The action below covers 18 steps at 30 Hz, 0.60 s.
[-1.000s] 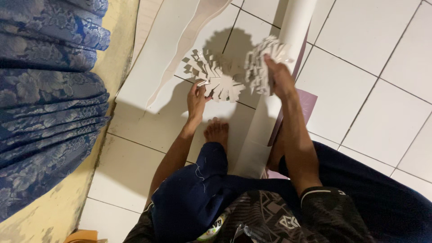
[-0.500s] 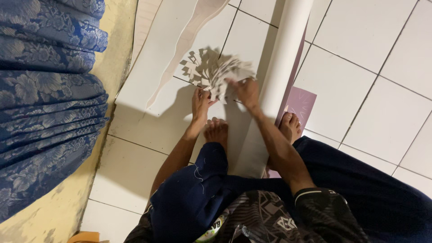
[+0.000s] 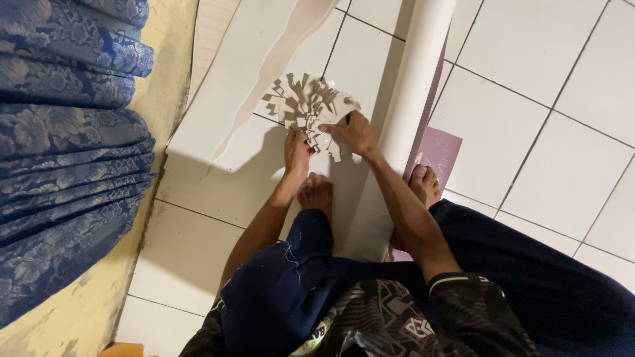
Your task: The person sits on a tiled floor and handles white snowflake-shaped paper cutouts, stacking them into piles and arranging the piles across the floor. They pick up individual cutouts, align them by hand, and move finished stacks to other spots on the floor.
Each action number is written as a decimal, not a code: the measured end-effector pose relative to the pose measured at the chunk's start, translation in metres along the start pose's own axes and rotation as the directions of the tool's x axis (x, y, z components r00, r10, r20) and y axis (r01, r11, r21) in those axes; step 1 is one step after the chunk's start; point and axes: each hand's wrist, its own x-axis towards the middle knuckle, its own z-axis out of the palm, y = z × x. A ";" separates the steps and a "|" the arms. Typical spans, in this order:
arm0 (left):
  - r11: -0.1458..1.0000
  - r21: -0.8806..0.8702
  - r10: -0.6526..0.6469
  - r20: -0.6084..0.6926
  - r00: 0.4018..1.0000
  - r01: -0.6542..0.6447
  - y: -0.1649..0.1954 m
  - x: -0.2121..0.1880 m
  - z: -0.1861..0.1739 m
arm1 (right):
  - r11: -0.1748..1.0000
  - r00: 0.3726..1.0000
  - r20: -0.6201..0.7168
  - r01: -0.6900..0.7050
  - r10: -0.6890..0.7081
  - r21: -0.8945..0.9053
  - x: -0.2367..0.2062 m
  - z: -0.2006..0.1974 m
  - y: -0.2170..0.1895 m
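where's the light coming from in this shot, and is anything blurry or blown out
Head view: hard light from behind the person, since the arms and the paper cutout throw a dark shadow forward over the white sheet and floor tiles; the left hand and right hand look sharp; the blue curtain is dimmer; nothing is blown out.

Paper cutout (image 3: pixel 305 104) lies left of the roll (image 3: pixel 403 125), on tiles (image 3: pixel 529 59).

White paper cutout (image 3: pixel 305 106), jagged and lacy, greyish where shadowed. White floor tiles (image 3: pixel 529 59) with dark grout lines. Blue curtain (image 3: pixel 66 152), floral pattern woven in. Yellowish wall (image 3: pixel 165 86). Mauve sheet (image 3: pixel 442 153) with faint pale lines. Navy trousers (image 3: pixel 284 291).
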 end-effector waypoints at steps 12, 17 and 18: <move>0.408 0.908 0.235 -0.002 0.972 -0.097 0.022 -0.009 -0.021 | 0.910 0.949 -0.303 0.202 -0.090 0.362 0.000 -0.069 0.033; 0.408 0.761 0.372 0.366 0.853 -0.504 0.017 -0.005 -0.011 | 0.858 0.943 -0.229 0.317 -0.241 0.403 0.000 -0.056 0.024; 0.545 0.671 0.255 0.439 0.862 -0.503 0.010 0.000 -0.003 | 0.839 0.931 -0.214 0.360 -0.295 0.408 0.003 -0.038 0.019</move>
